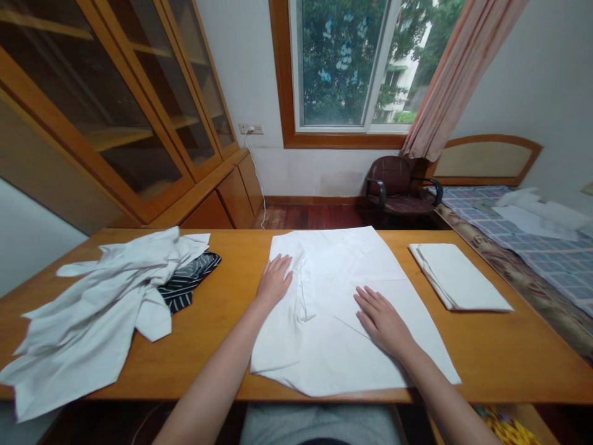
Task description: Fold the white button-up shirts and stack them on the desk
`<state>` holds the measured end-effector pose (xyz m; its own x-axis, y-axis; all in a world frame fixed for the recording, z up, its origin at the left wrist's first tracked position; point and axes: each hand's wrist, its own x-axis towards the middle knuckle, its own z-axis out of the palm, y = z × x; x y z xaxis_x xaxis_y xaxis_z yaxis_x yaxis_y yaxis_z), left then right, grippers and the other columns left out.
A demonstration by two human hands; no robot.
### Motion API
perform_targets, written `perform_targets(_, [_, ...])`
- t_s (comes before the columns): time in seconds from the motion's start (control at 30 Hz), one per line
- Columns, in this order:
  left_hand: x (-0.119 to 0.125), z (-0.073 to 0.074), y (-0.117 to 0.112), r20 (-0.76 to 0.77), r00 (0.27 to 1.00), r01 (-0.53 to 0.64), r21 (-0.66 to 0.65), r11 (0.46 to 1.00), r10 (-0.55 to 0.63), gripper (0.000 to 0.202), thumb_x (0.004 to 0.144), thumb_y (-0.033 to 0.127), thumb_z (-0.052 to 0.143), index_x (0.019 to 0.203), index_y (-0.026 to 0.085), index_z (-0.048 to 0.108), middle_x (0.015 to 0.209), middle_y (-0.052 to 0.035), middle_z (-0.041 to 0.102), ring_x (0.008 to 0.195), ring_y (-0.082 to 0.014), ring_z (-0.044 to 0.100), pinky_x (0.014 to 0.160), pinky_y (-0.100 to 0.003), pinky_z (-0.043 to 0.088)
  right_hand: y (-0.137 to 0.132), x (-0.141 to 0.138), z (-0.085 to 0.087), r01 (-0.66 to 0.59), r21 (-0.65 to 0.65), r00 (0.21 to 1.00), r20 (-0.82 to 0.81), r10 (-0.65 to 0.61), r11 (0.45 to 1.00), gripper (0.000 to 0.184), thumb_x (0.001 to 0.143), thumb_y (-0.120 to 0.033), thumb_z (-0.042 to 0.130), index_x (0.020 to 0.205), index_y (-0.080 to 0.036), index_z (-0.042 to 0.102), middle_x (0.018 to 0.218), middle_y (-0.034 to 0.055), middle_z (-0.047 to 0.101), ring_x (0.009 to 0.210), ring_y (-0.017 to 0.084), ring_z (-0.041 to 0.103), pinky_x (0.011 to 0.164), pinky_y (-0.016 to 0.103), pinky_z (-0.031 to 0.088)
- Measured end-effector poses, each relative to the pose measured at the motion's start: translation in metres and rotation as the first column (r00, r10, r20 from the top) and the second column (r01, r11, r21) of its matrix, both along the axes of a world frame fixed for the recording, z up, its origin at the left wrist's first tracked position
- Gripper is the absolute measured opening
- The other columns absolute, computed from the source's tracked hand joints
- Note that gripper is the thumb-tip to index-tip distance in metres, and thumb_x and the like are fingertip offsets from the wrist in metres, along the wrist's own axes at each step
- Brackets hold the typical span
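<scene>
A white cloth garment (333,346) lies spread over the middle of the wooden table, with wrinkles bunched along its left part. My left hand (275,279) rests on its left edge, fingers stretched forward and palm down. On the right part of the cloth my right hand (382,318) lies flat, its fingers spread. Neither hand grips anything. The cloth's near edge reaches close to the table's front edge.
Left on the table (204,358) are a crumpled pile of white cloth (102,296) and a black striped cloth (188,281). A folded white cloth (463,278) lies to the right. Beyond stand a chair (393,179), a bed (532,241) and a glass-door cabinet (185,185).
</scene>
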<state>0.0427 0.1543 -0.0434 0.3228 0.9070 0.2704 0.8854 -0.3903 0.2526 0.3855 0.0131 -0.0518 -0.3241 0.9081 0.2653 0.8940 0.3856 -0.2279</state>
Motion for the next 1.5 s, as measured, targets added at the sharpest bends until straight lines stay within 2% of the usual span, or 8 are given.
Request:
perform_targets(0.17, [-0.039,0.000,-0.017,0.119,0.974,-0.195,0.019,0.981,0.191,0.054,0.091,0.030,0.056,0.143,0.021,0.050,0.136,-0.0141,0.058,0.128,-0.0308,0.053,0.112,-0.046,0.041,-0.001,-0.003,-0.001,0.020,0.026,1.000,-0.021,-0.019,0.999,0.045,0.101,-0.035,0.045,0.144,-0.025,0.056,0.154,0.0058,0.049,0.145,0.028,0.042,0.117,0.054,0.038])
perform_targets(0.33, [-0.069,0.008,-0.026,0.279,0.900,-0.246,-0.310,0.919,0.335,0.066,0.085,0.037,0.062,0.145,0.014,0.046,0.107,-0.0098,0.067,0.091,-0.0234,0.068,0.088,-0.036,0.053,0.000,-0.013,-0.001,0.038,0.029,0.999,-0.003,-0.038,0.999,0.045,0.101,-0.034,0.045,0.143,-0.022,0.057,0.153,0.0061,0.049,0.145,0.029,0.041,0.117,0.052,0.037])
perform_targets(0.47, [-0.084,0.014,-0.025,0.345,0.853,-0.206,-0.467,0.860,0.392,0.079,0.077,0.046,0.068,0.144,0.011,0.045,0.084,-0.0025,0.068,0.083,-0.0235,0.068,0.079,-0.033,0.051,0.003,-0.026,0.000,0.049,0.021,0.999,-0.001,-0.049,0.999,0.045,0.101,-0.033,0.046,0.143,-0.021,0.057,0.154,0.0058,0.048,0.145,0.030,0.041,0.118,0.052,0.036])
perform_targets(0.7, [-0.088,0.028,-0.017,0.444,0.780,-0.057,-0.651,0.757,0.441,0.045,0.064,0.060,0.069,0.079,0.018,0.060,0.063,0.0024,0.057,0.060,-0.0170,0.054,0.056,-0.027,0.037,0.006,-0.032,0.003,0.021,-0.015,0.999,-0.029,-0.021,1.000,0.043,0.100,-0.033,0.047,0.139,-0.023,0.060,0.153,0.0051,0.050,0.145,0.030,0.039,0.117,0.053,0.037])
perform_targets(1.03, [-0.063,0.062,-0.014,0.593,0.741,0.075,-0.539,0.839,0.315,0.034,0.063,0.050,0.065,0.072,0.020,0.051,0.064,0.0056,0.049,0.060,-0.0130,0.046,0.057,-0.025,0.033,0.014,-0.049,0.021,-0.073,0.034,0.956,-0.284,0.079,0.997,0.035,0.096,-0.022,0.051,0.127,-0.022,0.068,0.136,0.0105,0.064,0.133,0.029,0.051,0.112,0.053,0.043])
perform_targets(1.2, [-0.038,0.090,-0.010,0.547,0.807,0.069,-0.461,0.884,0.222,0.023,0.067,0.039,0.061,0.072,0.021,0.049,0.062,0.0067,0.045,0.058,-0.0118,0.042,0.055,-0.024,0.029,0.021,-0.078,0.035,-0.150,-0.091,0.837,-0.541,0.078,0.985,0.031,0.098,-0.028,0.050,0.123,-0.024,0.068,0.125,0.0101,0.068,0.115,0.025,0.062,0.104,0.046,0.050])
perform_targets(1.33, [-0.006,0.109,-0.006,0.538,0.832,0.110,-0.398,0.911,0.135,0.013,0.069,0.028,0.059,0.075,0.020,0.051,0.063,0.0067,0.048,0.058,-0.0112,0.044,0.055,-0.023,0.030,0.025,-0.095,0.039,-0.212,-0.280,0.685,-0.726,-0.062,0.936,0.035,0.098,-0.037,0.051,0.128,-0.024,0.063,0.129,0.0102,0.066,0.109,0.023,0.066,0.097,0.042,0.053])
perform_targets(1.5, [0.042,0.122,-0.005,0.645,0.758,0.227,-0.395,0.890,0.093,0.022,0.071,0.016,0.056,0.090,0.022,0.047,0.057,0.0112,0.049,0.048,-0.0097,0.045,0.052,-0.022,0.035,0.023,-0.100,0.035,-0.345,-0.422,0.406,-0.872,-0.272,0.838,0.049,0.095,-0.055,0.055,0.136,-0.028,0.055,0.141,0.0122,0.058,0.113,0.025,0.065,0.095,0.045,0.054])
